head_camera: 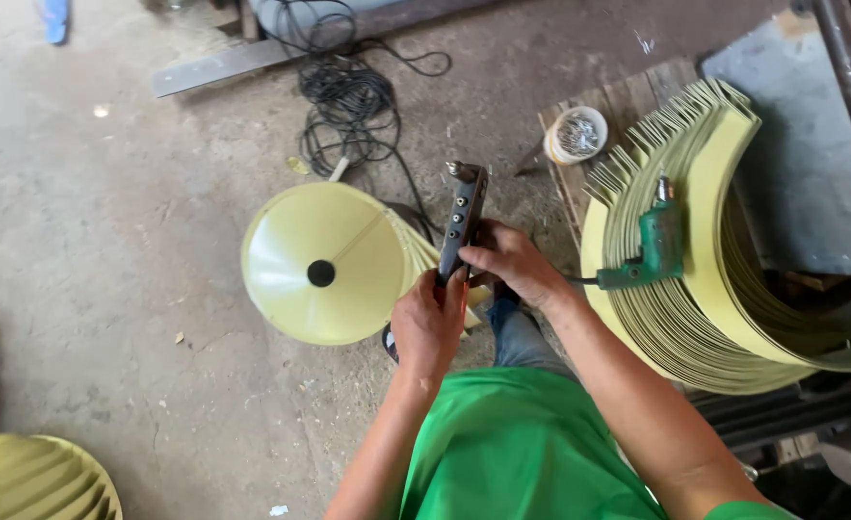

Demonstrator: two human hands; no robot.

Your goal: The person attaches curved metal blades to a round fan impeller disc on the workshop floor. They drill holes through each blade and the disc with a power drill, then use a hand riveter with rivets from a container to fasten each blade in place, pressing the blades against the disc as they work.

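Observation:
Both my hands grip a dark metal hand riveter [463, 217] held upright over the floor. My left hand [428, 323] wraps its lower handle. My right hand [509, 260] clasps the handle from the right side. Just left of the tool, a pale yellow cone-shaped sheet-metal funnel [321, 262] with a dark round hole in its middle rests on the concrete floor, its rim touching my left hand's side. My green shirt fills the bottom of the view.
A stack of curved pale yellow metal sheets [709, 289] stands at right with a green electric drill [652, 248] lying on it. A white cup of rivets [576, 135] sits on a wooden pallet. Black cable [348, 101] coils behind. Another yellow piece [30, 481] lies bottom left.

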